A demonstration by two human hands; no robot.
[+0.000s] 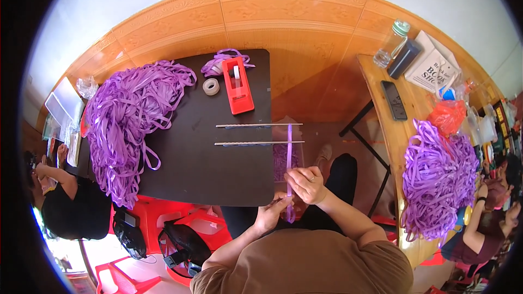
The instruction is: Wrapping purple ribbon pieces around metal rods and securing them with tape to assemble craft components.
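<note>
While pinched at its lower end by left hand (271, 213) and gripped above by right hand (306, 184), purple ribbon strip (289, 147) runs taut away from both grips across two metal rods (256, 134), apparently as gauges; ribbon heap (131, 120) far left, red tape dispenser (237, 85) beyond.

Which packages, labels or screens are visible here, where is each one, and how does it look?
Phone: on the wooden table at right, flat black rectangle, screen dark.
White bag: far end of that table, flat, white with dark print.
Clear bottle: beside the white bag, upright, pale green cap, no label that I can make out.
Orange plastic bag: right table, crumpled, near the purple strips.
</note>
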